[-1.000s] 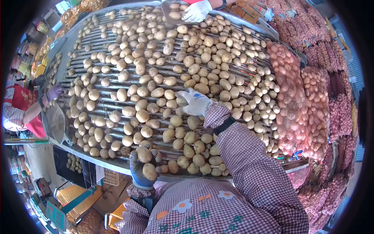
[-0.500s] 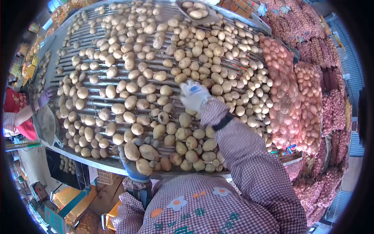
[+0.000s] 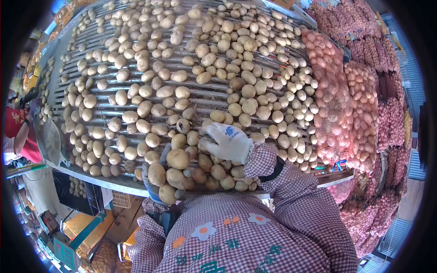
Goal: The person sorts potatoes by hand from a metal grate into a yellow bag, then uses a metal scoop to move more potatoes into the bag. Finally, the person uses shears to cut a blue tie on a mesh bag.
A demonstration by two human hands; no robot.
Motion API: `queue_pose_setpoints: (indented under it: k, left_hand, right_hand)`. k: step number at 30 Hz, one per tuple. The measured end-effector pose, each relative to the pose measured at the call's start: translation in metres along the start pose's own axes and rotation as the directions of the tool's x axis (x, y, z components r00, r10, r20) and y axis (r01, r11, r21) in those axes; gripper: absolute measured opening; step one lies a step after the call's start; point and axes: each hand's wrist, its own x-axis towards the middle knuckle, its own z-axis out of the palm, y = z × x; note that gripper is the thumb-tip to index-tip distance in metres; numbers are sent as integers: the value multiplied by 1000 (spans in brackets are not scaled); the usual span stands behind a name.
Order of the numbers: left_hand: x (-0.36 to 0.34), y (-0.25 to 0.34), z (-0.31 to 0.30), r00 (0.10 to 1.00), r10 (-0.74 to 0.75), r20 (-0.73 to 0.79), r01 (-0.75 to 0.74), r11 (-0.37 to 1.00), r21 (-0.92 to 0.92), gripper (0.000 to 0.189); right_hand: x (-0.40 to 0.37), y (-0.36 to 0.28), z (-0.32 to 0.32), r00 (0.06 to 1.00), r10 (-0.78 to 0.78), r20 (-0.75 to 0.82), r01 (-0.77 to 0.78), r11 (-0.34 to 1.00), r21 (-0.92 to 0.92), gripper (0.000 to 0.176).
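Many tan potatoes (image 3: 144,108) lie on a slatted metal sorting table (image 3: 209,93). My left hand (image 3: 150,187), in a blue-grey glove, curls round several large potatoes (image 3: 177,179) at the near edge; the potatoes cover much of its palm and fingers. My right hand (image 3: 226,141), in a white glove with blue print, is palm down over the near pile, its fingers stretched out and apart, touching potatoes. One potato with a dark hollow (image 3: 183,125) lies just left of the right hand.
Red mesh sacks full of potatoes (image 3: 328,98) stand along the table's right side, with stacked sacks (image 3: 378,59) beyond. At left, another person in red (image 3: 20,127) stands by a metal scoop (image 3: 49,141). A black crate (image 3: 75,191) sits below the front edge.
My right hand has swept toward my body, leaving bare slats behind it. Another large potato now lies at my left hand. The view has shifted slightly, and the other person's hand has moved back.
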Motion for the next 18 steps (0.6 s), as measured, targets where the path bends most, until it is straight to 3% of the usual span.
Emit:
queue_pose_setpoints:
  k: [1, 3, 4, 5, 7, 9, 11, 12, 13, 14, 15, 17, 18]
  left_hand:
    - [-5, 1, 0, 999, -35, 27, 37, 995, -97, 70]
    - [-10, 6, -2, 992, -83, 97, 108, 952, -285, 64]
    - [-10, 3, -20, 987, -151, 51, 160, 928, -338, 64]
    - [-11, 1, -28, 987, -149, 51, 158, 929, -334, 64]
    - [-11, 3, -27, 913, -105, 395, 255, 901, -351, 64]
    - [-19, 5, -17, 937, -105, 334, 226, 910, -349, 66]
    - [-27, 7, 11, 972, -103, 213, 175, 918, -356, 72]
    - [-32, 7, 21, 985, -95, 146, 143, 920, -366, 74]
    - [-37, 5, 25, 993, -85, 76, 108, 920, -377, 77]
    - [-39, 2, 22, 991, -69, 113, 110, 905, -412, 82]
    - [-44, 0, 24, 993, -51, 108, 92, 903, -419, 82]
    - [-52, -3, 37, 985, -108, 138, 154, 910, -386, 80]
    - [-53, -5, 37, 982, -168, 92, 189, 918, -350, 79]
  right_hand:
    - [-7, 0, 5, 1000, 7, 4, -7, 1000, 5, 53]
    - [-18, 3, 13, 995, 13, 104, 15, 963, -269, 39]
    - [-18, 2, 25, 999, -34, 38, 43, 953, -300, 35]
    - [-14, 1, 33, 999, -37, 36, 46, 953, -299, 35]
    - [-1, -6, 36, 991, 19, 134, 34, 922, -385, 44]
    - [9, 5, 38, 986, 9, 166, 53, 931, -362, 47]
    - [7, 15, 35, 997, -74, -5, 74, 997, 4, 43]
    - [9, 25, 44, 990, -86, -108, 95, 993, 77, 38]
    - [8, 23, 42, 990, -104, -96, 111, 991, 70, 38]
    - [6, 22, 39, 997, 0, -84, 41, 872, 488, 38]
    - [6, 20, 36, 995, 93, -24, -35, 584, 811, 38]
    - [5, 5, 35, 996, 89, 21, -75, 665, 743, 42]
    - [2, -4, 44, 1000, 8, 19, -20, 488, 873, 45]
